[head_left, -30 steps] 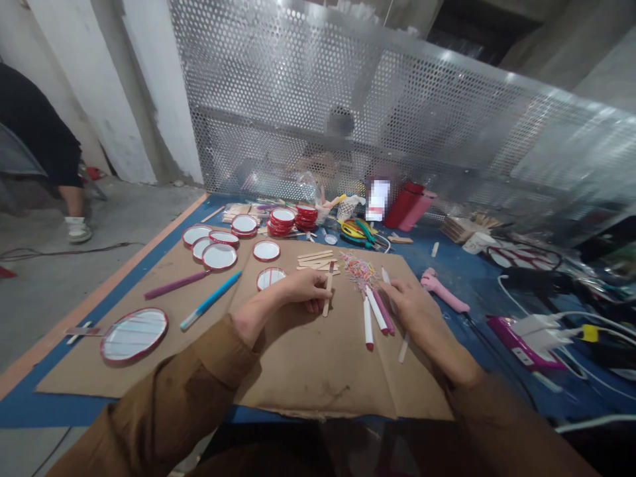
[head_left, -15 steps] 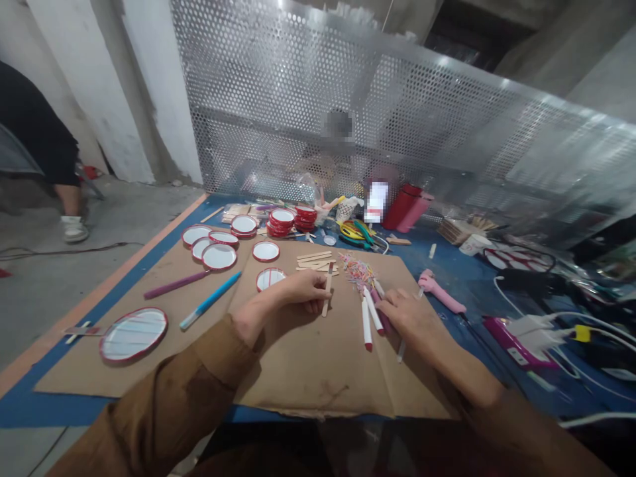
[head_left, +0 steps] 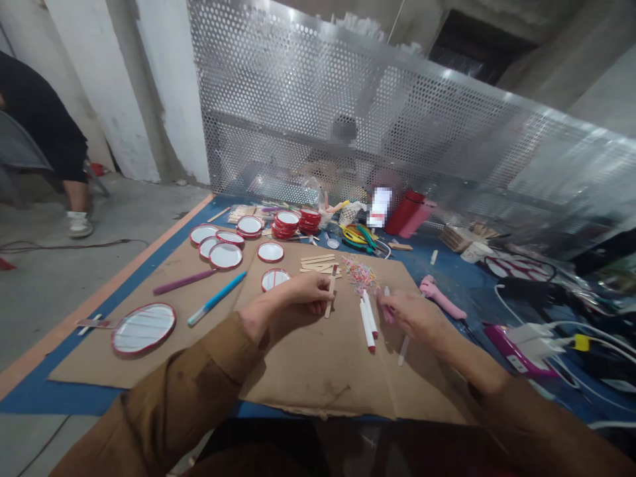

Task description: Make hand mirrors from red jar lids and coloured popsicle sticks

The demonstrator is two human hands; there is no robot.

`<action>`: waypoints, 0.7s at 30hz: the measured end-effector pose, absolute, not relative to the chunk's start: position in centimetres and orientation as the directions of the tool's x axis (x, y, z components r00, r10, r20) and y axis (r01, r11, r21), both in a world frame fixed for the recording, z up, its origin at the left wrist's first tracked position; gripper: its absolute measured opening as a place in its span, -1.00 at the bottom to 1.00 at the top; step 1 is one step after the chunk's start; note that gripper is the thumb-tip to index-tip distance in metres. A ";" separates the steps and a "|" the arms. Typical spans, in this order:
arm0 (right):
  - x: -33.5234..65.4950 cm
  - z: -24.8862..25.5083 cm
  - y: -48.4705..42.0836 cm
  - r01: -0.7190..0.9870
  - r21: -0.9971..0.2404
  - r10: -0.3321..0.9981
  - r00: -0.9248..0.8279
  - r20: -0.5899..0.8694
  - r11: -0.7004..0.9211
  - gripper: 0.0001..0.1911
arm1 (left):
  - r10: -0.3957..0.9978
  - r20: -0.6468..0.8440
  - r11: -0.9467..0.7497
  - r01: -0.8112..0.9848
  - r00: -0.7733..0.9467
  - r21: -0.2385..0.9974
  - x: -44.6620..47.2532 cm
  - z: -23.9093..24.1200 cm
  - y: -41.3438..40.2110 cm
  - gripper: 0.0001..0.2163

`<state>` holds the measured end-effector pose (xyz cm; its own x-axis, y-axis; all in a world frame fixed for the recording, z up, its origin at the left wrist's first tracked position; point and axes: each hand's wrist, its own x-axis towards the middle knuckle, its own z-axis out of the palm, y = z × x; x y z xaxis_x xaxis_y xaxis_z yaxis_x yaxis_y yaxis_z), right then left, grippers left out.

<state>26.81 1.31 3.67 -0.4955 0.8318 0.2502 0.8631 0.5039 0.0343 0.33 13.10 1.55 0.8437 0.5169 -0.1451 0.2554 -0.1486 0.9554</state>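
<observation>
My left hand (head_left: 315, 291) is closed on a wooden craft stick (head_left: 331, 298), held upright, its top end coloured dark red. My right hand (head_left: 410, 315) has its fingers closed around a pinkish-purple marker (head_left: 387, 311), blurred and partly hidden by the fingers. Just left of it two white markers (head_left: 368, 317) with red ends lie side by side on the cardboard sheet (head_left: 318, 371). Beyond them is a heap of colourful thin bits (head_left: 360, 273). Several bare craft sticks (head_left: 318, 260) lie past my left hand.
Red-rimmed white discs (head_left: 226, 254) stand singly and stacked at the left and back. A blue marker (head_left: 217, 299) and a purple one (head_left: 183, 281) lie leftward. A pink glue gun (head_left: 442, 298), power strip (head_left: 519, 348) and cables occupy the right. A perforated metal panel (head_left: 278, 99) borders the back.
My right hand has drawn the purple marker away from the two white markers. The left hand keeps the craft stick in nearly the same place. The view has shifted slightly.
</observation>
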 end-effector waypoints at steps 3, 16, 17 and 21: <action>26.1 3.9 0.5 0.902 -0.285 0.887 -0.186 0.422 0.324 -0.90 | 0.526 -0.131 -0.152 0.245 0.840 0.958 0.4 1.1 13.2 -0.91; 19.2 5.1 3.1 0.190 -0.918 0.734 0.553 0.394 0.349 -0.76 | 0.544 -0.135 -0.133 0.244 0.828 0.961 0.5 1.1 13.2 -0.91; 18.5 5.2 3.5 0.194 -0.908 0.722 0.556 0.413 0.371 -0.76 | 0.546 -0.134 -0.130 0.241 0.827 0.962 0.6 1.0 13.2 -0.91; 16.1 4.6 4.4 0.200 -0.902 0.723 0.543 0.428 0.383 -0.76 | 0.544 -0.146 -0.116 0.247 0.826 0.962 1.0 0.7 13.3 -0.87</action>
<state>16.12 4.45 4.58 0.5425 0.7231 0.4276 0.2003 0.3829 -0.9018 0.97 13.29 0.73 0.8260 0.5443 -0.1461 0.2469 -0.1164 0.9620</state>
